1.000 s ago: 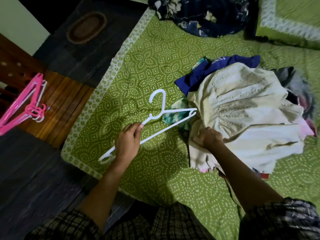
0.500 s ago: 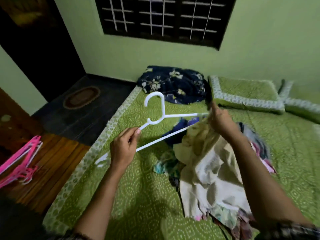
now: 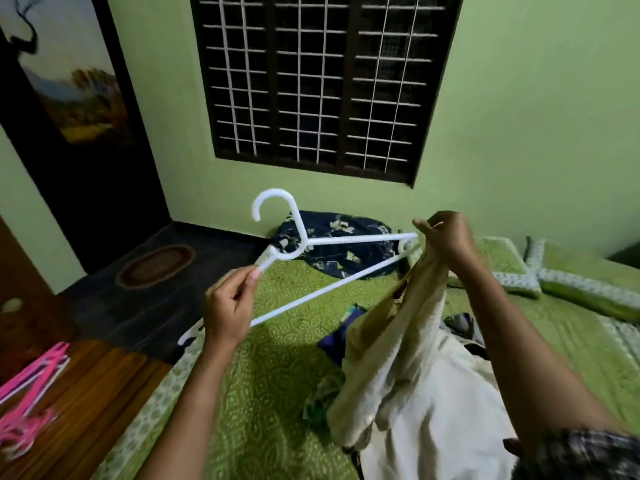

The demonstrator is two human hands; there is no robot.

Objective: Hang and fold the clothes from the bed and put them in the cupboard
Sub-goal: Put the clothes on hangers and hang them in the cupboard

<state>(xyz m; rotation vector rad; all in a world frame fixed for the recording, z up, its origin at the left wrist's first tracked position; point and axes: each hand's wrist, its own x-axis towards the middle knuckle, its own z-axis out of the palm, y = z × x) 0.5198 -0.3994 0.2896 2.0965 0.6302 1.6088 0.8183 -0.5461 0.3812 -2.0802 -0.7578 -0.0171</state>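
Observation:
My left hand [image 3: 229, 306] grips a white plastic hanger [image 3: 346, 239] by its left arm and holds it up in the air, hook pointing up. My right hand [image 3: 446, 239] grips the top of a cream garment [image 3: 408, 368] right at the hanger's right end. The garment hangs down from that hand onto the pile of clothes [image 3: 341, 337] on the green bed [image 3: 277, 375]. The cupboard is not in view.
A dark floral bundle [image 3: 332, 244] lies at the head of the bed, and green pillows [image 3: 585, 289] at the right. Pink hangers [image 3: 27, 403] lie on a wooden surface at the lower left. A barred window [image 3: 322, 81] is ahead, with an oval mat [image 3: 156, 266] on the dark floor.
Both hands rose from the bed. My right hand lifted the cream garment off the pile up to the hanger's right end. The view tilted up to the wall and window.

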